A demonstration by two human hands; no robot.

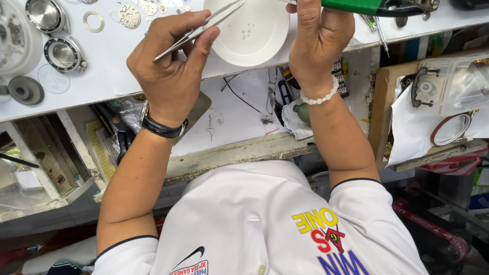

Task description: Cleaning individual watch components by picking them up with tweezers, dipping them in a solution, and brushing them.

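Observation:
My left hand (170, 66), with a black watch strap at the wrist, pinches a pair of steel tweezers (204, 28). Their tips reach over a round white dish (265, 48) on the white bench top; a few tiny parts lie in the dish. My right hand (318, 46), wearing a white bead bracelet, is closed at the dish's right rim around the end of a green-handled tool (356, 6). The top edge of the picture cuts off that grip.
Two round metal watch cases (63, 53) (45, 14), a thin ring (93, 21), gear plates (129, 15) and a grey disc (23, 90) lie at the left. An open drawer (234, 117) sits below the bench edge. A clear plastic box (453, 84) and a red ring (451, 130) are at the right.

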